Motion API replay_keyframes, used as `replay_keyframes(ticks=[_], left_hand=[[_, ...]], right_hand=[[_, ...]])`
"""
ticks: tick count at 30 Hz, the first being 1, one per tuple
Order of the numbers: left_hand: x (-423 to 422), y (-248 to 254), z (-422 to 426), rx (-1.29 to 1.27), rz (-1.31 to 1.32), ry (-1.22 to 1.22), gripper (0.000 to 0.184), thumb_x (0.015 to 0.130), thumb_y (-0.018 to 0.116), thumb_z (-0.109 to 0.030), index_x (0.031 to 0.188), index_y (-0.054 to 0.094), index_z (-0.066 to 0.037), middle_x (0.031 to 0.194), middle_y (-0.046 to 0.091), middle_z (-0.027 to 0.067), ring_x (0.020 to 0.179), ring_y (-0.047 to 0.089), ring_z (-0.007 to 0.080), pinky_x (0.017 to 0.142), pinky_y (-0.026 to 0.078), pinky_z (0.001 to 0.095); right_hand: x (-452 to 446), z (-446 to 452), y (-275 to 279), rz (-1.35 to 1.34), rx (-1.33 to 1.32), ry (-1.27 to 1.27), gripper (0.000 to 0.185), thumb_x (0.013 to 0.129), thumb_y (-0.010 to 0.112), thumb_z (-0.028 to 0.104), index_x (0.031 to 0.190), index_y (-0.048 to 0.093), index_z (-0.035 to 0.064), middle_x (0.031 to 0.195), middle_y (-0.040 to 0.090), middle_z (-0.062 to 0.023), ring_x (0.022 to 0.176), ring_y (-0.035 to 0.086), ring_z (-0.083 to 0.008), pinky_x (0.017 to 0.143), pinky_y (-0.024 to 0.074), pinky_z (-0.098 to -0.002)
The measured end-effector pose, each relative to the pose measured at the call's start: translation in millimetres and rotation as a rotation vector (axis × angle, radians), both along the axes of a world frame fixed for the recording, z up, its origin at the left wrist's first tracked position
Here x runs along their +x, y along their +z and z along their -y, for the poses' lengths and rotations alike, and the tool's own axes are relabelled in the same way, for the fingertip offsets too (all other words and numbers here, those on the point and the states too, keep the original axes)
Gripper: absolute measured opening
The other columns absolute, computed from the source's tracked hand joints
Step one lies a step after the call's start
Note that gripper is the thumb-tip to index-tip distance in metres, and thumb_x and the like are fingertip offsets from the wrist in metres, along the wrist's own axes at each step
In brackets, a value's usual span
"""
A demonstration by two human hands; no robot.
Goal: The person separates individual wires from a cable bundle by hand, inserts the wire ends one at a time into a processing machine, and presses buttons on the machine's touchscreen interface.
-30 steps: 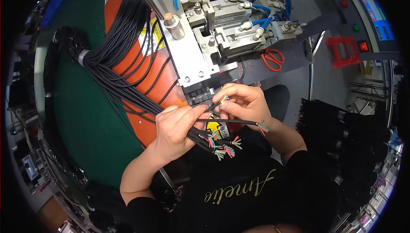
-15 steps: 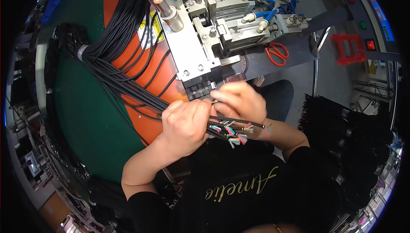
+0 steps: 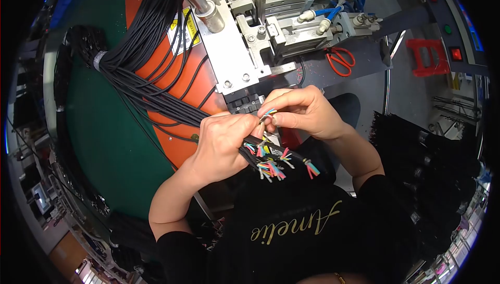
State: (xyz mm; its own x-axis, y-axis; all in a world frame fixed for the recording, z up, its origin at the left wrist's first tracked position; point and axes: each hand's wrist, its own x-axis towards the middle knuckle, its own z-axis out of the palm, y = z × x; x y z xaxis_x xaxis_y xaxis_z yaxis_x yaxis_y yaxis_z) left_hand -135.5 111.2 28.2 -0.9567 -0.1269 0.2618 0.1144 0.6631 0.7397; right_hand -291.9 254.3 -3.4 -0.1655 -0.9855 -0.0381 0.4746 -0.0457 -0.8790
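Left hand (image 3: 221, 141) and right hand (image 3: 310, 113): brightly lit, fairly crisp
Metal plate (image 3: 229, 57), beyond left hand: near-white glare
Red button (image 3: 457, 54), right of right hand: glowing
Shirt (image 3: 297, 255), below both hands: dark, folds lost
Edges, farthest from hands: curved, soft, black corners

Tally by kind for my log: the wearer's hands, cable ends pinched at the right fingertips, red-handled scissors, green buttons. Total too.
Hands: 2, left hand and right hand
Pinched cable end: 1
Red-handled scissors: 1
Green button: 1
Total: 5
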Motion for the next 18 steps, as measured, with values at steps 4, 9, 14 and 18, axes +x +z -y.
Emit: replay_keyframes(ticks=[4, 9, 14, 18], left_hand=[[-1.9, -1.1, 7.6, 0.15, 0.016, -0.081, 0.019, 0.072, 0.07, -0.006, 0.079, 0.053, -0.007, 0.068, 0.062, 0.005, 0.06, 0.062, 0.0269, 0.053, 0.044, 0.0339], [-2.8, 5.7, 17.2, 0.232, 0.103, -0.181, 0.02, 0.072, 0.071, -0.008, 0.074, 0.052, -0.007, 0.064, 0.058, 0.0079, 0.058, 0.061, 0.0294, 0.054, 0.045, 0.0348], [-3.4, 12.2, 17.7, 0.326, 0.209, -0.188, 0.019, 0.071, 0.072, -0.01, 0.075, 0.054, -0.006, 0.064, 0.06, 0.0095, 0.059, 0.063, 0.0302, 0.053, 0.047, 0.0357], [-0.8, 9.1, -1.3, -0.066, 0.151, -0.002, 0.015, 0.071, 0.072, -0.009, 0.081, 0.061, -0.005, 0.062, 0.06, 0.0105, 0.058, 0.063, 0.0301, 0.054, 0.048, 0.0368]], right_hand=[[-3.7, 0.7, 1.7, -0.071, -0.034, 0.025, 0.016, 0.092, 0.062, -0.001, 0.106, 0.069, -0.0057, 0.099, 0.065, -0.0106, 0.082, 0.064, -0.013, 0.074, 0.0528, -0.0244], [-7.5, 4.0, 5.2, -0.037, -0.018, 0.088, 0.014, 0.091, 0.062, -0.001, 0.103, 0.069, -0.0052, 0.098, 0.066, -0.0101, 0.08, 0.063, -0.0118, 0.069, 0.0516, -0.022], [-8.2, 5.1, 7.2, -0.287, -0.046, 0.019, 0.01, 0.087, 0.066, -0.001, 0.096, 0.07, -0.0038, 0.092, 0.066, -0.0078, 0.069, 0.062, -0.0084, 0.058, 0.0481, -0.0213], [-2.1, 7.3, 11.4, -0.87, -0.11, -0.191, 0.007, 0.078, 0.068, -0.003, 0.084, 0.067, -0.0013, 0.081, 0.064, -0.0069, 0.056, 0.057, -0.0076, 0.048, 0.0437, -0.0225]])
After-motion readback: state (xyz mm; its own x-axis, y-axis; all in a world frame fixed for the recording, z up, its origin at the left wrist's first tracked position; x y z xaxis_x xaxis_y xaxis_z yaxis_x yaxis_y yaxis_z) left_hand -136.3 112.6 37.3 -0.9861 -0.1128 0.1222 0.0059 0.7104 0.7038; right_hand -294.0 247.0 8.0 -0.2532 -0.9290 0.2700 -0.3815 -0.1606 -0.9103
